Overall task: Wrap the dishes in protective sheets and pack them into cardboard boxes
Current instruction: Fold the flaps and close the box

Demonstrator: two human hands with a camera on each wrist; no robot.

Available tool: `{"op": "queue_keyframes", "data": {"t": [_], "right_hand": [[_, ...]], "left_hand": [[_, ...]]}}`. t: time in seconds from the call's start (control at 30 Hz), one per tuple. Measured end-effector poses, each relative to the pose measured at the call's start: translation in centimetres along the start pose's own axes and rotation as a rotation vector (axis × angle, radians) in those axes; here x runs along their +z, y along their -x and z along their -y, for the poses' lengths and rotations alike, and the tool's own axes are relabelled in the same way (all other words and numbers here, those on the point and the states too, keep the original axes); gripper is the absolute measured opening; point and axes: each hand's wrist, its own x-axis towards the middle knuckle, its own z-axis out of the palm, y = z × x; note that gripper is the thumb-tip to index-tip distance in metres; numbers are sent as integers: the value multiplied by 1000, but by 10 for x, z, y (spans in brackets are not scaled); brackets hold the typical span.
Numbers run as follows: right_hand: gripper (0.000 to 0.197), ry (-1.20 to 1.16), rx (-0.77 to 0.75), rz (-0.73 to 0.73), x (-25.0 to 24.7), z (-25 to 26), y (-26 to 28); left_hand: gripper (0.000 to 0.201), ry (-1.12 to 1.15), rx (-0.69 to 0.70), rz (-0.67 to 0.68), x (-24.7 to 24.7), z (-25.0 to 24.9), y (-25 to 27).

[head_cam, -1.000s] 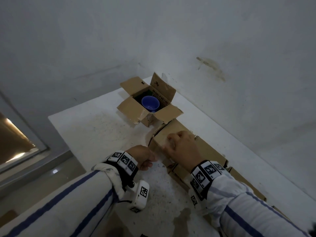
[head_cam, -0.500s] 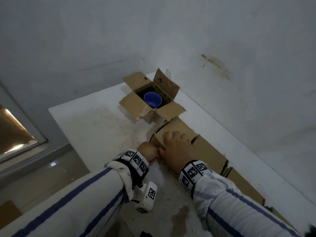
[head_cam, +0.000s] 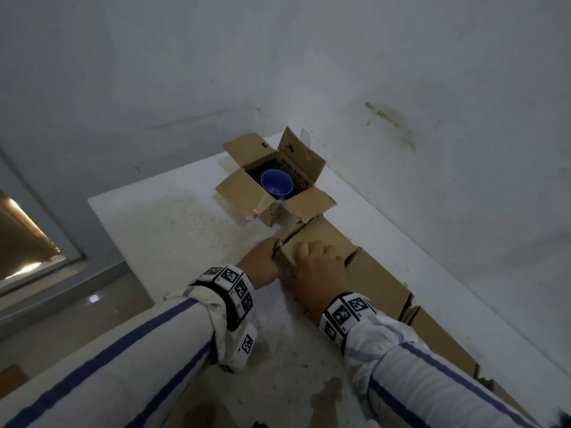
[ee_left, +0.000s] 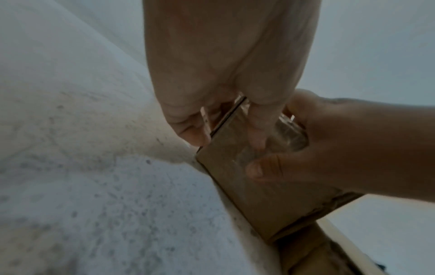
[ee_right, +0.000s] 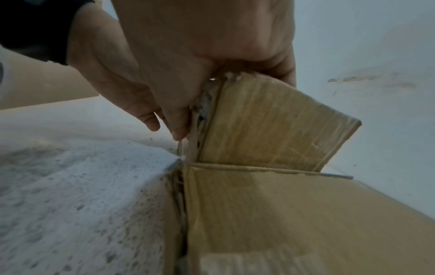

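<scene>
I see my left hand [head_cam: 262, 261] and right hand [head_cam: 318, 267] both pinching a flap of the closed brown cardboard box [head_cam: 324, 242] on the speckled white surface [head_cam: 173, 230]. A blue plastic bowl [head_cam: 276, 183] sits unwrapped in the open cardboard box [head_cam: 244, 193] beyond; most packing looks left.

Both forearms, in white sleeves with blue stripes and black-and-white marker wristbands, reach from about 6 o'clock toward 12 and meet at the centre. The left hand [head_cam: 261, 261] sits at 9 o'clock of the right hand [head_cam: 319, 270], fingers curled downward and pinching a thin edge. The right hand lies palm down, its fingers curled over and gripping, thumb [ee_left: 259, 168] pressed on the near side.
</scene>
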Motion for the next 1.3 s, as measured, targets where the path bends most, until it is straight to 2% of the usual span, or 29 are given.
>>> {"op": "queue_keyframes", "data": {"t": [0.23, 0.47, 0.53, 0.6, 0.7, 0.77, 0.9, 0.97, 1.07, 1.13, 1.3], "right_hand": [[50, -14, 17, -20, 3, 2, 0], [50, 39, 59, -14, 2, 14, -10], [48, 33, 40, -45, 5, 12, -7], [56, 6, -15, -82, 8, 3, -3], [41, 9, -25, -158, 10, -6, -1], [41, 25, -39, -160, 15, -5, -5], [52, 17, 9, -153, 15, 4, -9], [51, 12, 17, -158, 14, 4, -7], [43, -2, -52, -230, 18, -8, -3], [46, -9, -90, -210, 20, -16, -1], [41, 36, 2, -146, 15, 5, -11]], "left_hand": [[35, -320, 143, -35, -4, 3, -4], [21, -460, 193, -46, -10, 3, -8], [24, -480, 185, -34, -11, 3, -9], [28, -502, 180, -11, -12, 2, -10], [27, -515, 179, 14, -13, 0, -11], [27, -510, 177, 41, -14, -1, -12], [44, -485, 171, 120, -19, -2, -13], [53, -489, 167, 143, -20, -4, -13], [54, -477, 180, 141, -18, -5, -13], [53, -469, 190, 137, -17, -6, -12], [46, -498, 166, 159, -20, -6, -12]]}}
